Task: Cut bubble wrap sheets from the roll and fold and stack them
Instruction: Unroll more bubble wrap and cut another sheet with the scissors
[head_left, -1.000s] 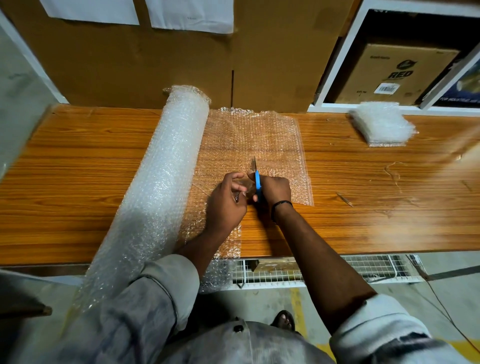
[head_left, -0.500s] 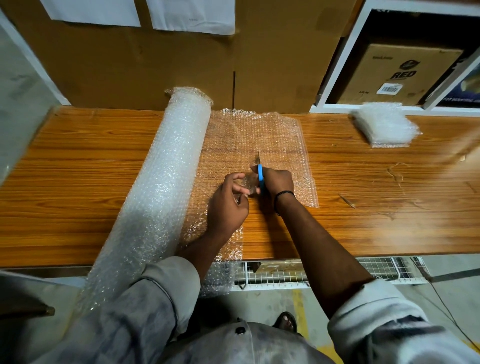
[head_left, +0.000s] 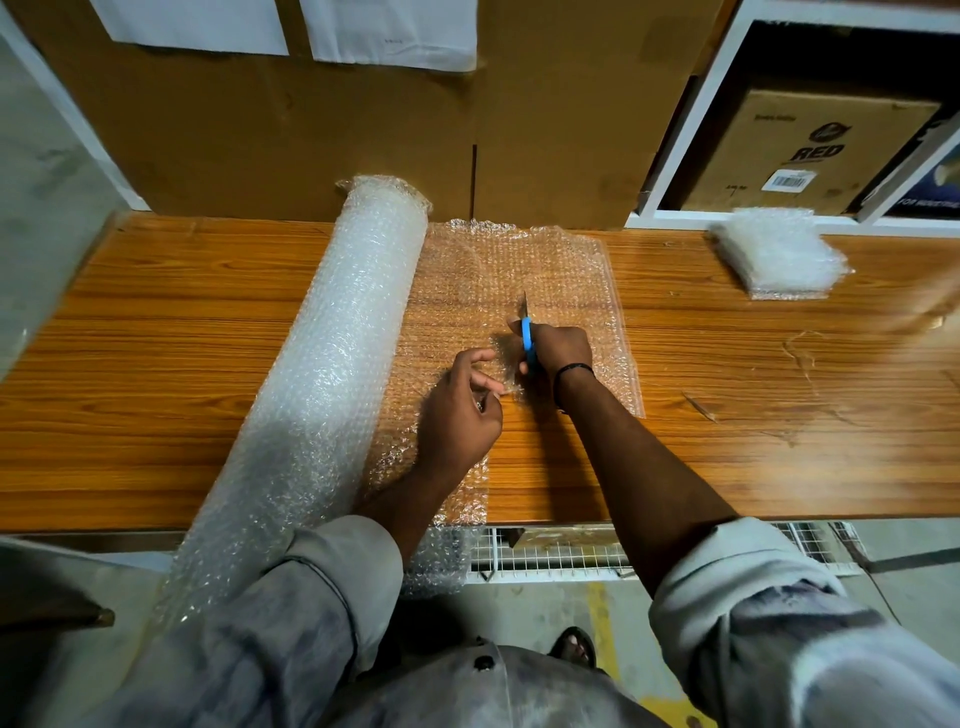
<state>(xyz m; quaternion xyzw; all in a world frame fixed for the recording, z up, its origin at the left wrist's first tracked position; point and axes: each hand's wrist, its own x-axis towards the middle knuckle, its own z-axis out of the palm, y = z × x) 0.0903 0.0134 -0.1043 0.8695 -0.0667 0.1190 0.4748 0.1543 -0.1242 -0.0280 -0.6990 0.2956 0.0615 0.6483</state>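
Here the bubble wrap sheet (head_left: 519, 270) lies unrolled and flat on the wooden counter (head_left: 156, 364), joined along its left side to the roll (head_left: 332, 364). The roll lies across the counter from the back wall to the near edge and overhangs that edge. A cut runs from the sheet's near edge up towards its middle, and bare wood shows between the two parted pieces. The narrow left piece passes under the left forearm and droops over the counter's front.

The scissors (head_left: 527, 338), with a blue handle, sit at the head of the cut, their blade tip pointing away towards the wall. Whether the blades are parted cannot be made out. The right hand (head_left: 561, 348) grips the handle with its fingers curled through and around it; a dark wristband (head_left: 571, 370) circles that wrist. The left hand (head_left: 457, 410) is just beside it, fingers curled, thumb and forefinger pinching the crumpled cut edge of the sheet.

Well apart, at the far right of the counter, rests a stack of folded sheets (head_left: 779, 254). Behind it a white shelf (head_left: 691, 119) holds a cardboard box (head_left: 821, 150) printed "RED". Brown cardboard panels (head_left: 311, 130) with white papers (head_left: 389, 31) line the wall.
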